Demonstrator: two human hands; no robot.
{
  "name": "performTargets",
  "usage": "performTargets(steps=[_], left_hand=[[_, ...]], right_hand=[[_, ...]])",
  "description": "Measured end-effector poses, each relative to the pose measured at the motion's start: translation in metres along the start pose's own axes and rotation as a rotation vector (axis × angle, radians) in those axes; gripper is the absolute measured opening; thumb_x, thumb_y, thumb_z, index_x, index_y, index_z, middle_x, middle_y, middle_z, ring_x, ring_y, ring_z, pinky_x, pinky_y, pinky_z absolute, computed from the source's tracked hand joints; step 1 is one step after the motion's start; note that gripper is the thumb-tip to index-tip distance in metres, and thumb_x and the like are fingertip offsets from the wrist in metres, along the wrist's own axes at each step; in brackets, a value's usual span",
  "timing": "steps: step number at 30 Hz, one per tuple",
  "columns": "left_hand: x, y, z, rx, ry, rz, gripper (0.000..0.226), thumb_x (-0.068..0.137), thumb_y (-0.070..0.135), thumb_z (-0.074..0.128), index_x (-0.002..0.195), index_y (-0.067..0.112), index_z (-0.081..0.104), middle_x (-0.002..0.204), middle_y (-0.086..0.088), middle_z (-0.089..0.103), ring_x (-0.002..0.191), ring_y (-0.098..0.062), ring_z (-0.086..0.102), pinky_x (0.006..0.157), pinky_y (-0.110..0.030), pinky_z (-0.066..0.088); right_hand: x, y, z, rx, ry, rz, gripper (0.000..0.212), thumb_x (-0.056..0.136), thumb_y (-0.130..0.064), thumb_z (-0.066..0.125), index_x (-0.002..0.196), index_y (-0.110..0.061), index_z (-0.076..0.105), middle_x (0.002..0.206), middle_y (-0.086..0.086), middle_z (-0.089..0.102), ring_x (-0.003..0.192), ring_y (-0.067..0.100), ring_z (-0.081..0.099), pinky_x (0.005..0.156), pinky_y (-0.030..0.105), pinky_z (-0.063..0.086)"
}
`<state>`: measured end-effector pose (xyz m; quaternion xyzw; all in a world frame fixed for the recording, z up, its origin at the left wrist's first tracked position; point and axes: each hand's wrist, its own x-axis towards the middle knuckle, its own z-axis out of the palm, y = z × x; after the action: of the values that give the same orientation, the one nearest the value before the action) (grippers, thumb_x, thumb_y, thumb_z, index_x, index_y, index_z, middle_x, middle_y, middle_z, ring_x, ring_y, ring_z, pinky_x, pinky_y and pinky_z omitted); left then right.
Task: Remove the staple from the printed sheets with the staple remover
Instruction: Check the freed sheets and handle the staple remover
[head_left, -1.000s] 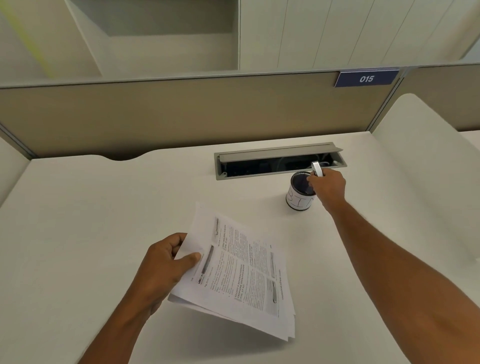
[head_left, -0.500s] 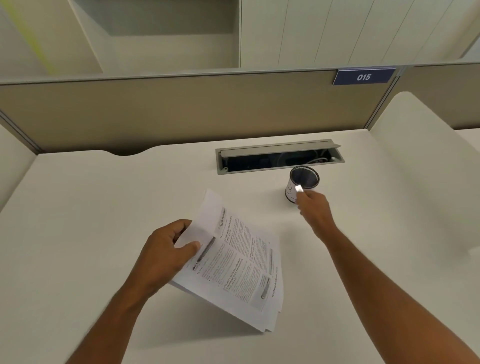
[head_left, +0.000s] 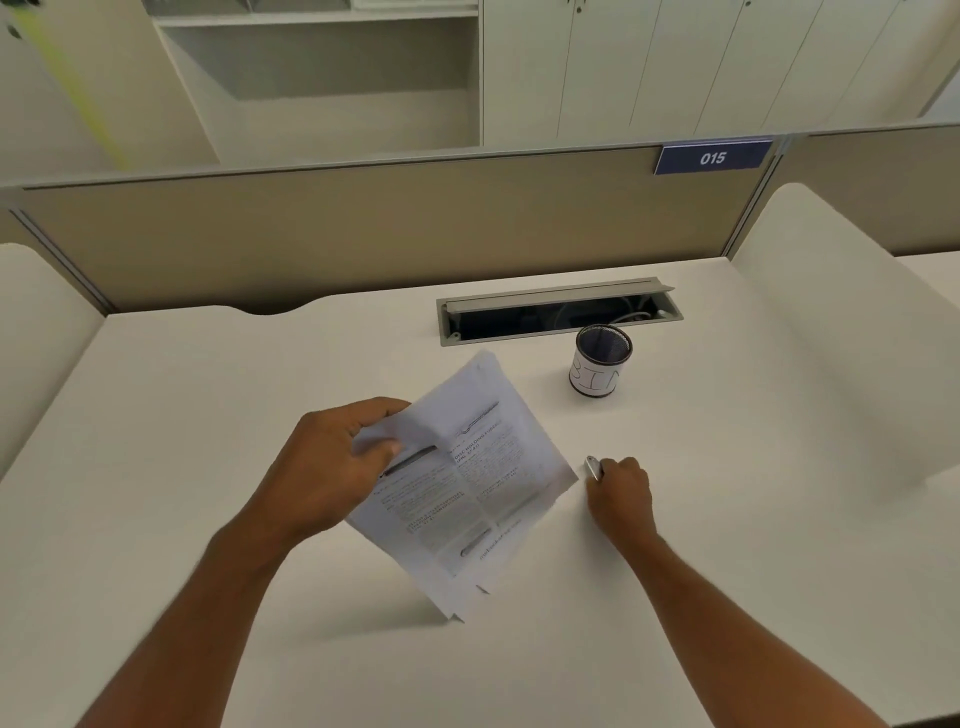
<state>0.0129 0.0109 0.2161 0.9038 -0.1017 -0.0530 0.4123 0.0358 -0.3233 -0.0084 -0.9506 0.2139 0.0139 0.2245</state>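
My left hand (head_left: 332, 462) grips the printed sheets (head_left: 467, 483) by their left edge and holds them tilted above the white desk (head_left: 208, 415); the sheets are blurred. Just right of the sheets, my right hand (head_left: 621, 493) is curled round a small silver staple remover (head_left: 593, 467), whose tip sticks out above the fingers. The remover's tip is a short gap away from the sheets' right corner. The staple itself is too small to make out.
A dark mesh cup (head_left: 600, 366) with a white label stands behind my right hand. Behind it is an open cable slot (head_left: 558, 314) in the desk. A beige partition (head_left: 363, 228) closes the back, and white side panels (head_left: 831, 322) flank the desk.
My right hand has pulled back from the mesh cup toward me with the staple remover in it. My left hand has lifted and turned the sheets more upright.
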Motion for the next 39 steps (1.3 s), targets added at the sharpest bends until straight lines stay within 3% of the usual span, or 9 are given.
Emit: performTargets(steps=[4, 6, 9, 12, 18, 22, 25, 31, 39], left_hand=[[-0.001, 0.004, -0.007, 0.035, -0.007, 0.045, 0.029, 0.097, 0.017, 0.062, 0.112, 0.042, 0.068, 0.112, 0.012, 0.072, 0.099, -0.017, 0.068, 0.089, -0.043, 0.057], [-0.002, 0.005, -0.011, 0.048, -0.003, 0.065, 0.031, 0.096, 0.015, 0.062, 0.111, 0.042, 0.067, 0.113, 0.013, 0.072, 0.102, -0.015, 0.067, 0.090, -0.043, 0.056], [-0.003, 0.009, -0.019, 0.049, -0.005, 0.083, 0.032, 0.096, 0.011, 0.062, 0.112, 0.037, 0.071, 0.113, 0.016, 0.073, 0.105, -0.013, 0.068, 0.090, -0.042, 0.056], [-0.003, 0.017, -0.026, 0.064, -0.032, 0.132, 0.033, 0.095, 0.009, 0.062, 0.110, 0.037, 0.073, 0.110, 0.020, 0.074, 0.102, -0.012, 0.068, 0.087, -0.042, 0.057], [-0.002, 0.022, -0.038, -0.002, 0.093, 0.166, 0.032, 0.090, 0.014, 0.070, 0.116, 0.033, 0.069, 0.096, 0.014, 0.074, 0.087, -0.012, 0.069, 0.073, -0.026, 0.056], [-0.003, -0.008, -0.036, -0.515, 0.291, 0.021, 0.068, 0.075, 0.022, 0.081, 0.136, 0.031, 0.053, 0.109, 0.001, 0.071, 0.095, -0.014, 0.072, 0.080, -0.024, 0.057], [-0.012, -0.028, -0.006, -0.773, 0.236, -0.040, 0.083, 0.066, 0.023, 0.087, 0.139, 0.025, 0.047, 0.117, -0.004, 0.071, 0.100, -0.015, 0.071, 0.080, -0.026, 0.057], [-0.021, -0.027, 0.025, -0.765, 0.295, -0.060, 0.026, 0.087, 0.005, 0.071, 0.112, 0.010, 0.069, 0.102, -0.002, 0.079, 0.100, -0.021, 0.073, 0.082, -0.026, 0.058], [-0.026, -0.027, 0.040, -0.640, 0.487, 0.008, 0.025, 0.095, 0.006, 0.064, 0.107, 0.028, 0.066, 0.101, 0.007, 0.075, 0.093, -0.012, 0.071, 0.073, -0.023, 0.057]], right_hand=[[-0.011, -0.014, -0.016, 0.030, -0.048, 0.014, 0.024, 0.091, -0.017, 0.054, 0.110, -0.005, 0.062, 0.113, 0.018, 0.056, 0.110, 0.039, 0.053, 0.086, 0.042, 0.046], [-0.023, -0.037, -0.042, 0.361, -0.050, -0.058, 0.046, 0.083, -0.010, 0.057, 0.129, -0.014, 0.056, 0.131, 0.009, 0.053, 0.122, 0.027, 0.051, 0.102, 0.043, 0.045], [-0.047, -0.077, -0.098, 0.817, -0.316, -0.360, 0.070, 0.075, -0.012, 0.064, 0.139, -0.033, 0.042, 0.140, -0.014, 0.052, 0.131, 0.004, 0.048, 0.112, 0.028, 0.036], [-0.063, -0.107, -0.135, 0.824, -0.532, -0.541, 0.069, 0.082, -0.030, 0.078, 0.138, -0.042, 0.039, 0.139, -0.021, 0.054, 0.127, 0.004, 0.054, 0.105, 0.025, 0.046], [-0.076, -0.131, -0.144, 0.918, -0.410, -0.527, 0.025, 0.092, -0.011, 0.068, 0.108, -0.030, 0.072, 0.105, -0.010, 0.076, 0.096, 0.010, 0.071, 0.077, 0.024, 0.058], [-0.079, -0.127, -0.137, 1.127, -0.356, -0.436, 0.022, 0.089, -0.007, 0.068, 0.104, -0.021, 0.076, 0.104, 0.001, 0.078, 0.096, 0.022, 0.073, 0.079, 0.032, 0.060], [-0.081, -0.126, -0.132, 1.201, -0.339, -0.386, 0.023, 0.089, -0.005, 0.067, 0.106, -0.017, 0.075, 0.104, 0.005, 0.078, 0.096, 0.023, 0.073, 0.079, 0.031, 0.058], [-0.085, -0.131, -0.119, 1.184, -0.270, -0.345, 0.023, 0.089, -0.005, 0.069, 0.106, -0.019, 0.075, 0.103, 0.002, 0.078, 0.093, 0.021, 0.071, 0.079, 0.035, 0.059], [-0.086, -0.132, -0.103, 1.116, -0.145, -0.369, 0.025, 0.093, -0.010, 0.067, 0.105, -0.031, 0.071, 0.101, -0.006, 0.075, 0.094, 0.022, 0.069, 0.085, 0.047, 0.060]])
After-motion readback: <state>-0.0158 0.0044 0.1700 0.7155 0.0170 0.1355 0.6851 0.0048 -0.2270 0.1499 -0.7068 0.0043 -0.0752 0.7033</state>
